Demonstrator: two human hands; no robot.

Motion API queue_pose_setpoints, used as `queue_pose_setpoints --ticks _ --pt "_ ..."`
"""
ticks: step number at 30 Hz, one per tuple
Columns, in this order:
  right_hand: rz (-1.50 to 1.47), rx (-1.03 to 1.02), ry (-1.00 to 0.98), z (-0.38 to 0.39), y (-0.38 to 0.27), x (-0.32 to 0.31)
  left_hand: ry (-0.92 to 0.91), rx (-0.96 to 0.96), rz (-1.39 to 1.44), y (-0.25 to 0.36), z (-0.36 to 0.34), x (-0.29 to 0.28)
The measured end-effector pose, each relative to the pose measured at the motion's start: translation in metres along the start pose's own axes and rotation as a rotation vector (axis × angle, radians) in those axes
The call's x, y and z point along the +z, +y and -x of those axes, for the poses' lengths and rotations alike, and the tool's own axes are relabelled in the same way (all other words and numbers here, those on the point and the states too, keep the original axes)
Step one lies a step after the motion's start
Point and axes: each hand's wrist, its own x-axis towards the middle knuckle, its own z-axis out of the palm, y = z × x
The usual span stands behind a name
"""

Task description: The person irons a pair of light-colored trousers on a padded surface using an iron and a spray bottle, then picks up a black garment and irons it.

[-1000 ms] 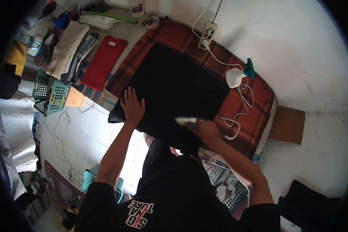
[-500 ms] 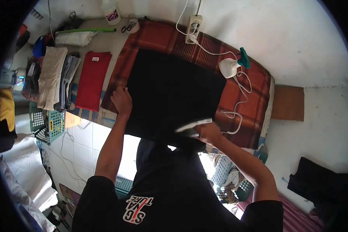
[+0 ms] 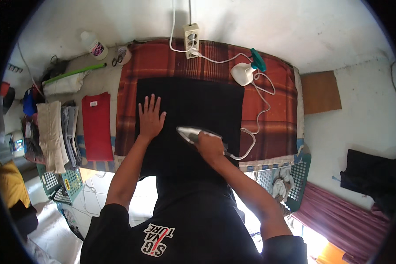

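A black cloth or garment (image 3: pixel 193 99) lies spread flat over a red-brown plaid blanket (image 3: pixel 277 132); its exact kind cannot be made out. My left hand (image 3: pixel 151 118) rests palm down on its left part, fingers spread. In my right hand (image 3: pixel 210 146) is the handle of a clothes iron (image 3: pixel 190 134), whose pointed tip faces left over the middle of the black cloth. From the iron's rear a white cord (image 3: pixel 254 136) loops up along the right side of the blanket. Beyond the cloth's upper right corner lies a white spray bottle (image 3: pixel 243 74) with a green trigger head.
To the left lie a folded red garment (image 3: pixel 97 127) and folded beige trousers (image 3: pixel 53 136). A power strip (image 3: pixel 191 40) sits at the wall edge. Scissors (image 3: pixel 117 60) and a white bottle (image 3: pixel 93 45) are at the far left. Green baskets (image 3: pixel 59 185) stand below the table's edge.
My right hand has moved the iron up and left, from the cloth's near right part to its middle. My left hand has gone from curled at the left edge to flat on the cloth.
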Motion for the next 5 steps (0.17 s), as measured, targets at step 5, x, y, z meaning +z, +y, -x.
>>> queue_pose_setpoints --ticks 5 --pt "-0.071 0.445 0.179 -0.052 0.049 -0.051 -0.079 0.035 -0.128 -0.031 -0.033 0.014"
